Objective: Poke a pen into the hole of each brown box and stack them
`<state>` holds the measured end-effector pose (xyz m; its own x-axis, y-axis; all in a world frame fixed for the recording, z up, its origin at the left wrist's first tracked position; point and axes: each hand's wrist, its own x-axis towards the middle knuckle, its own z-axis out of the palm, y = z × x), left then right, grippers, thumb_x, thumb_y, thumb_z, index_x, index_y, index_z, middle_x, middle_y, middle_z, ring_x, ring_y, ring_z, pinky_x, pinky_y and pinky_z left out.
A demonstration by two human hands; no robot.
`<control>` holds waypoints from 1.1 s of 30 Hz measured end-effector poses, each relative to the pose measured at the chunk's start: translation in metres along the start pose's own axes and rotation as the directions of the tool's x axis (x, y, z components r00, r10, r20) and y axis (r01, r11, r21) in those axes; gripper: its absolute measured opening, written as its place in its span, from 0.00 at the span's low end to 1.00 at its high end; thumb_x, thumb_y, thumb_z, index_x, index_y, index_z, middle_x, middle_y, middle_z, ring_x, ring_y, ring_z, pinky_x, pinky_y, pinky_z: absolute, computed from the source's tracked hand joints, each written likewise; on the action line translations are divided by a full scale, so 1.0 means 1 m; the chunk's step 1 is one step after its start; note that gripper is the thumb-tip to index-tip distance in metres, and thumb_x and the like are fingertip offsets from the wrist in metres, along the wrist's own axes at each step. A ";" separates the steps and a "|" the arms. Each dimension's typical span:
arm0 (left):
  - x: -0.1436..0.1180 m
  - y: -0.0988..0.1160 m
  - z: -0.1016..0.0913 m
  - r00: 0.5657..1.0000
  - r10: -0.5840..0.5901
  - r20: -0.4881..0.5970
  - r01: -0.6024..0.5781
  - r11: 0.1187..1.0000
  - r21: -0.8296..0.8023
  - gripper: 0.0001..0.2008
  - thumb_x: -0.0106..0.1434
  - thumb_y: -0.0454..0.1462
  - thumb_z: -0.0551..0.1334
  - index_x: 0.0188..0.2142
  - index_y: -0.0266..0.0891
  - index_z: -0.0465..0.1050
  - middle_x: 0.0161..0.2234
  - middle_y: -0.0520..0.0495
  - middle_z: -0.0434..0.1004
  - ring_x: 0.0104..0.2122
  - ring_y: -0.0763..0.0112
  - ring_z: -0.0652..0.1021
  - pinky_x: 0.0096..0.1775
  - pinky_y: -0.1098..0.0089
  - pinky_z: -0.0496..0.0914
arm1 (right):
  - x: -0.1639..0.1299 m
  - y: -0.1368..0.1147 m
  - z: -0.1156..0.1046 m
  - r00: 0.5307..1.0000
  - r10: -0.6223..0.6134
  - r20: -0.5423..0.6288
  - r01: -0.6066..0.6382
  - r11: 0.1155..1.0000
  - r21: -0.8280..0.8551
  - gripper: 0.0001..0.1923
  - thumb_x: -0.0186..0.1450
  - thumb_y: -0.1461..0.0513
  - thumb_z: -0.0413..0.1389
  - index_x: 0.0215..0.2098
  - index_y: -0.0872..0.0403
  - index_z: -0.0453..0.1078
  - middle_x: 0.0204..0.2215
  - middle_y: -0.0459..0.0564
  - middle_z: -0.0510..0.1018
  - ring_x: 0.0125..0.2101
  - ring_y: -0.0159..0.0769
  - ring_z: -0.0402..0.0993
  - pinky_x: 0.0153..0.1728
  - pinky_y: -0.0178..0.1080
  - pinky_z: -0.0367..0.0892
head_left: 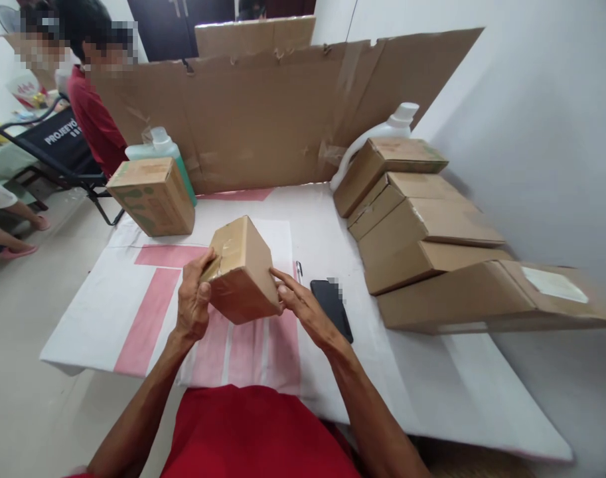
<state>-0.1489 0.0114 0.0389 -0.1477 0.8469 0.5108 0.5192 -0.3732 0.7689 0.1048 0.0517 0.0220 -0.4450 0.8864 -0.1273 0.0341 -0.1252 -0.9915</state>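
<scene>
A small taped cardboard box point(245, 265) is lifted a little above the white and pink table cover point(148, 312), tilted with one corner up. My left hand point(196, 299) grips its left side, thumb on the taped edge. My right hand point(303, 302) presses flat fingers against its right side. A black phone point(332, 309) and a pen point(299, 269) lie just right of my right hand.
A row of several closed cardboard boxes point(422, 232) leans along the right wall. Another box point(153, 196) stands at the back left beside a green-liquid jug point(166, 149). A white jug point(392, 126) and a cardboard screen point(273, 119) stand behind. A person in red point(91, 113) is at the far left.
</scene>
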 end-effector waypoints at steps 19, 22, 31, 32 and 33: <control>0.042 0.019 -0.006 0.973 -0.225 -0.044 0.218 0.967 -0.128 0.33 0.71 0.56 0.59 0.66 0.37 0.69 0.52 0.39 0.80 0.51 0.57 0.79 0.53 0.58 0.74 | 0.008 -0.039 0.002 0.945 -0.211 -0.250 0.173 0.971 -0.165 0.25 0.69 0.38 0.55 0.39 0.51 0.73 0.26 0.45 0.73 0.25 0.35 0.70 0.27 0.37 0.66; 0.044 0.012 -0.002 0.970 -0.242 0.006 0.242 0.968 -0.070 0.32 0.72 0.55 0.58 0.65 0.38 0.70 0.46 0.42 0.80 0.44 0.62 0.79 0.48 0.62 0.75 | 0.017 -0.038 0.001 0.928 -0.225 -0.295 0.146 0.953 -0.266 0.30 0.70 0.36 0.51 0.27 0.50 0.66 0.21 0.43 0.68 0.23 0.33 0.66 0.27 0.37 0.62; 0.057 -0.015 0.013 0.970 -0.242 -0.027 0.243 0.969 0.043 0.34 0.71 0.60 0.55 0.62 0.39 0.73 0.54 0.39 0.81 0.49 0.58 0.79 0.47 0.65 0.73 | 0.041 -0.007 -0.008 0.908 -0.276 -0.316 0.152 0.919 -0.364 0.37 0.65 0.31 0.52 0.49 0.50 0.76 0.43 0.53 0.75 0.44 0.46 0.74 0.47 0.46 0.70; 0.061 -0.016 0.014 0.971 -0.236 -0.037 0.238 0.970 0.052 0.34 0.71 0.61 0.54 0.63 0.39 0.73 0.56 0.38 0.80 0.51 0.57 0.79 0.49 0.64 0.73 | 0.042 -0.002 -0.007 0.913 -0.279 -0.297 0.165 0.919 -0.357 0.41 0.61 0.29 0.54 0.57 0.49 0.74 0.51 0.56 0.73 0.53 0.50 0.71 0.53 0.49 0.70; 0.064 -0.016 0.015 0.972 -0.232 -0.039 0.234 0.971 0.057 0.35 0.71 0.61 0.54 0.63 0.39 0.72 0.58 0.38 0.79 0.53 0.56 0.79 0.51 0.63 0.72 | 0.042 0.001 -0.005 0.927 -0.267 -0.264 0.173 0.928 -0.329 0.47 0.58 0.29 0.57 0.63 0.48 0.69 0.58 0.58 0.69 0.60 0.53 0.66 0.58 0.51 0.68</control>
<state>-0.1542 0.0772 0.0535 -0.2970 0.8949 0.3331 0.5176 -0.1422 0.8437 0.0909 0.0912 0.0152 -0.1854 0.9727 0.1399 0.2494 0.1843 -0.9507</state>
